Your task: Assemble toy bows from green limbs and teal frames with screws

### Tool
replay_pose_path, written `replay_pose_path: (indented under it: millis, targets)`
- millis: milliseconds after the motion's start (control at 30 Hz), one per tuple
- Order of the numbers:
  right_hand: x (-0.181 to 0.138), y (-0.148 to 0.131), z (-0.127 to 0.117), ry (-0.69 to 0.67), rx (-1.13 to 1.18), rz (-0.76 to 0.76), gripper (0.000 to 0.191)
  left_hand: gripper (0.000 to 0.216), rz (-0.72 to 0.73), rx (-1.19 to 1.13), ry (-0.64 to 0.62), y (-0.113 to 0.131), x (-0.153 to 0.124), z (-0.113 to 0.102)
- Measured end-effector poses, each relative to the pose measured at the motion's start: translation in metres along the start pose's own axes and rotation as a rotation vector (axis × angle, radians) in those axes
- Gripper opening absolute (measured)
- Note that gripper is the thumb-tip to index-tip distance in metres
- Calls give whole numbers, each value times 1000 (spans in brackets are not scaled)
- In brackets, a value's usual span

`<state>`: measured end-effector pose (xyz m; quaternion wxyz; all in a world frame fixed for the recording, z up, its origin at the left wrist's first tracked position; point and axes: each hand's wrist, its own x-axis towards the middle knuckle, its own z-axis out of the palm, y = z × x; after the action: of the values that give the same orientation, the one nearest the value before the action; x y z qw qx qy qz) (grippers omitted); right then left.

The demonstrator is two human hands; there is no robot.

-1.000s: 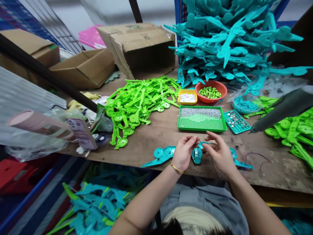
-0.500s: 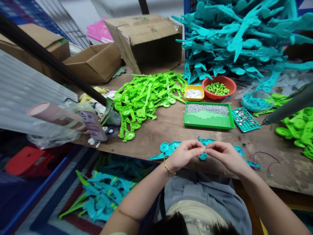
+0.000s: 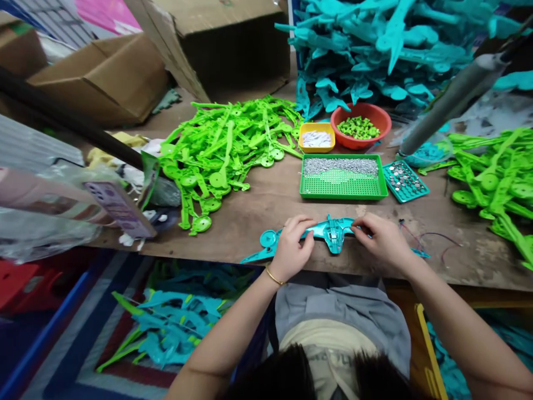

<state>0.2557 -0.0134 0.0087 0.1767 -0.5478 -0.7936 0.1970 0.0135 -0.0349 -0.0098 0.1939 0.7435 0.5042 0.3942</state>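
The two hands have parted: half a second ago their fingertips met over the middle of the teal part [image 3: 334,238], and now that middle section lies uncovered between them. The part rests along the near edge of the table [image 3: 272,200], its left end pointing past the left hand [image 3: 295,247] and its right tip showing beyond the right hand [image 3: 381,239]. The left hand has moved onto the part's left arm, thumb and fingers curled around it. The right hand has drawn to the right, thumb and fingers pinched narrow at the right arm; whether they grip plastic or a thin wire, I cannot tell. Loose wires [image 3: 439,233] lie to the right, as before. The green tray [image 3: 343,193] stays on the far side, with the small teal tray [image 3: 407,183] just right of it.
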Motion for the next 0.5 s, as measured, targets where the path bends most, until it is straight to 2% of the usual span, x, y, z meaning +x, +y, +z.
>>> replay_pose_path:
  millis: [67,200,367,500]
  targets:
    - [-3,1,-1,3,-140,11,16,18,40,24,-8,-2,0,6]
    - [-5,-4,5,92,-403,24,17,15,59,17,-14,1,1,11]
    - [-5,-7,13,224,-595,-94,19,14,58,-8,-3,2,2,12]
    - [-5,-7,14,224,-680,-165,23,13,56,-16,1,4,2,12]
